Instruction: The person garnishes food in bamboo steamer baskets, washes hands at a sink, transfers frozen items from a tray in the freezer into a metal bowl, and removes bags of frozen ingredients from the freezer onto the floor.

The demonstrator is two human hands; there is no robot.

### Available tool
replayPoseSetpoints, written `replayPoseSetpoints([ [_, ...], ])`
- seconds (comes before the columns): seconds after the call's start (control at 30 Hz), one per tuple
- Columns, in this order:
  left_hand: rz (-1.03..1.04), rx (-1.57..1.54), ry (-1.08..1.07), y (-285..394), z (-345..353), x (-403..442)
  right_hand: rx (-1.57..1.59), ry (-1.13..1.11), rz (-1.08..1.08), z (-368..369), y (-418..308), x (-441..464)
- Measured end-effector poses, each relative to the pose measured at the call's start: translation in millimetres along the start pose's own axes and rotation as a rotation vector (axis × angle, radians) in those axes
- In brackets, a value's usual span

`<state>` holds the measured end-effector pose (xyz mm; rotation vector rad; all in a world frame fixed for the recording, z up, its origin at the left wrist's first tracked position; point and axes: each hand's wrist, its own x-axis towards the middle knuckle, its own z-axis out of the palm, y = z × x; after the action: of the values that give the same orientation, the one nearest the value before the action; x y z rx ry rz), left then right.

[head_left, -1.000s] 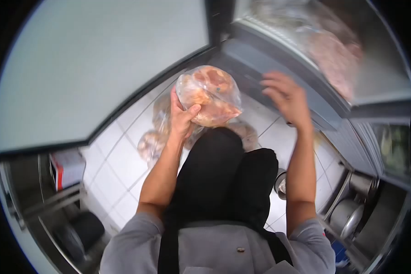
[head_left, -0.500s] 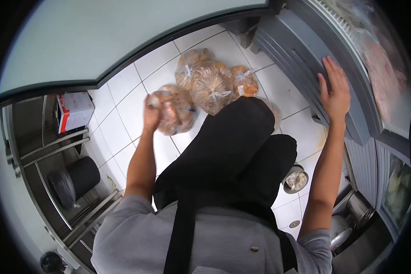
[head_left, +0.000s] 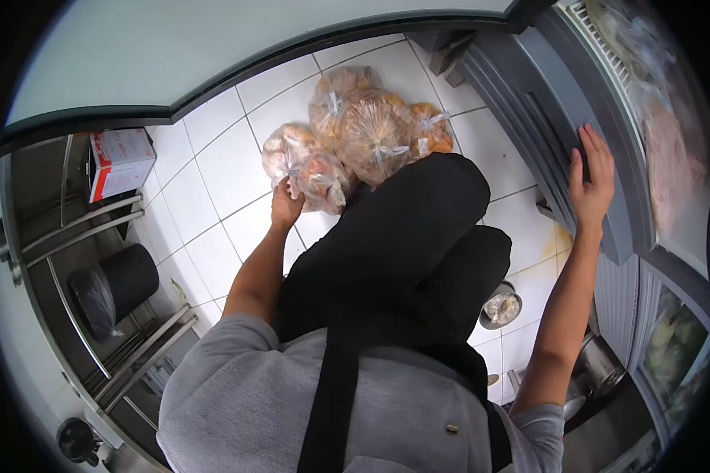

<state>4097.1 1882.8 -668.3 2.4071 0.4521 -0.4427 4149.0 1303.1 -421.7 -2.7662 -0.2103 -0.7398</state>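
My left hand has its fingers closed on the lower edge of a knotted clear plastic bag with pale brownish contents on the tiled floor. Against it lies another tied bag with orange-brown contents. Farther right are a large tied bag, a bag behind it, and a smaller orange-toned bag. My right hand lies with fingers stretched out along the grey edge of an open cabinet's drawer or panel and holds nothing. What exactly the bags contain is unclear.
A white wire shelf with wrapped pale-pink food is at right. A metal bowl stands beside my knee. At left, a metal rack holds a red-and-white box and a black bin. A glass-like panel spans the top.
My left hand has come down from above with a bag, which now rests on the floor beside the others. My right hand stays on the grey edge. The view has shifted slightly.
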Motion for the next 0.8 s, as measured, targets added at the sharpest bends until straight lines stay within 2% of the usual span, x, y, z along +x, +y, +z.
replayPoseSetpoints([
  [0.07, 0.170, 0.080, 0.122, 12.0, 2.8, -0.9, 0.010, 0.002, -0.013, -0.1, 1.2, -0.3],
  [0.1, 0.169, 0.079, 0.117, 23.0, 1.3, -3.0, 0.011, 0.018, -0.020, -0.2, 2.2, -0.3],
  [0.17, 0.453, 0.296, 0.048, 54.9, -2.5, -7.6, 0.004, 0.033, -0.024, -1.6, 5.3, -2.1],
  [0.2, 0.459, 0.478, -0.137, 67.2, 0.2, -7.1, -0.005, 0.057, -0.029, -1.2, 7.0, -3.4],
  [0.23, 0.463, 0.477, -0.140, 69.4, 6.6, -3.4, -0.013, 0.082, -0.034, -0.8, 8.2, -4.1],
  [0.3, 1.204, 0.912, -0.140, 65.4, 20.3, 5.5, -0.010, 0.090, -0.031, -1.5, 7.7, -4.8],
  [0.33, 1.112, 1.054, -0.307, 64.8, 24.7, 12.1, -0.005, 0.103, -0.027, -0.5, 6.4, -4.6],
  [0.37, 1.120, 1.059, -0.308, 63.5, 25.2, 21.3, -0.009, 0.108, -0.020, -0.2, 5.6, -4.5],
  [0.43, 0.913, 1.203, -0.457, 68.1, 22.7, 37.1, 0.008, 0.098, -0.028, -2.2, 7.1, -4.6],
  [0.5, 0.861, 0.912, -0.556, 51.5, -7.6, 59.5, 0.012, 0.107, -0.043, -4.3, 9.7, -3.3],
  [0.53, 0.830, 0.595, -0.538, 47.5, -30.8, 65.7, 0.028, 0.121, -0.069, -2.9, 10.2, -3.2],
  [0.57, 0.698, 0.567, -0.486, 52.3, -53.8, 63.5, 0.026, 0.125, -0.054, -1.8, 10.0, -5.5],
  [0.6, 0.574, 0.397, -0.454, 61.9, -73.6, 60.6, 0.034, 0.138, -0.049, -0.7, 10.9, -5.4],
  [0.63, 0.589, 0.409, -0.456, 69.4, -88.7, 58.8, 0.039, 0.152, -0.041, -0.2, 11.4, -5.7],
  [0.7, 0.112, -0.167, -0.378, 84.1, -114.3, 48.0, 0.028, 0.153, -0.002, -0.4, 8.9, -6.7],
  [0.73, 0.126, -0.161, -0.380, 94.6, -124.5, 39.3, 0.025, 0.149, 0.017, -1.3, 8.0, -5.2],
  [0.8, 0.088, -0.613, -0.273, 122.6, -139.4, 21.3, 0.044, 0.160, 0.034, -1.8, 6.9, -3.8],
])
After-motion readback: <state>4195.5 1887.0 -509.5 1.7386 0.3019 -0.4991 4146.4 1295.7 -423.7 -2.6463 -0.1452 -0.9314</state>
